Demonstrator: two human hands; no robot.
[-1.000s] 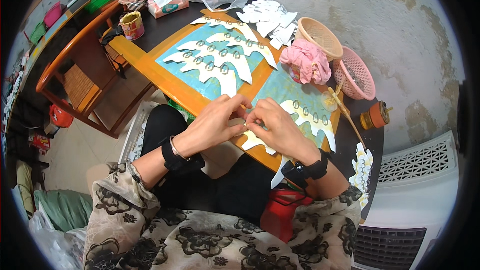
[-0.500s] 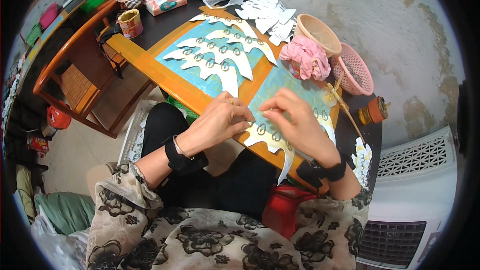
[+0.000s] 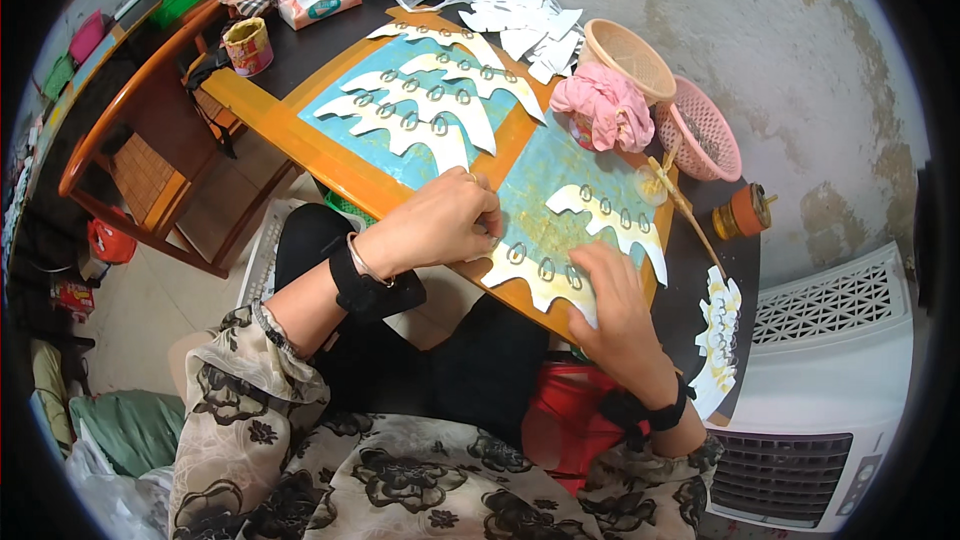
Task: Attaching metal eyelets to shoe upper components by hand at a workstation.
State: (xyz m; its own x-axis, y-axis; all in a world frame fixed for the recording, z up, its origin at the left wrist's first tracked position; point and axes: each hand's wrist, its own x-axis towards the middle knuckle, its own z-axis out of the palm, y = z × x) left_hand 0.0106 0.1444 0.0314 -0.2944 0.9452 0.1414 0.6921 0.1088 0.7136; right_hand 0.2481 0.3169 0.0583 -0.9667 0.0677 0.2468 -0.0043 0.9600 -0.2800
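Note:
Several jagged, pale cream flat pieces carry rows of small metal rings on a wooden-framed board (image 3: 300, 145) with blue-green panels. The nearest jagged piece (image 3: 530, 280) lies along the front edge. My right hand (image 3: 620, 305) is at its right end, fingers above and thumb at the lower edge; the tail of the piece is hidden there. By its left end, my left hand (image 3: 445, 220) is closed with curled fingers; what they pinch, if anything, is hidden. Another ringed piece (image 3: 610, 215) lies just behind my right hand, and more ringed pieces (image 3: 420, 135) cover the left panel.
Behind the board stand a peach basket (image 3: 628, 55), a pink basket (image 3: 712, 140) and a pink cloth (image 3: 603, 105). A stick (image 3: 690, 210) lies beside a brown jar (image 3: 742, 212). White cutouts (image 3: 535, 25) are piled at the back. A wooden chair (image 3: 125, 130) stands left, a white cooler (image 3: 830, 370) right.
My right hand has moved down and right, from near my left hand to the right end of the nearest piece, uncovering the ringed piece behind. My left hand stays nearly in place.

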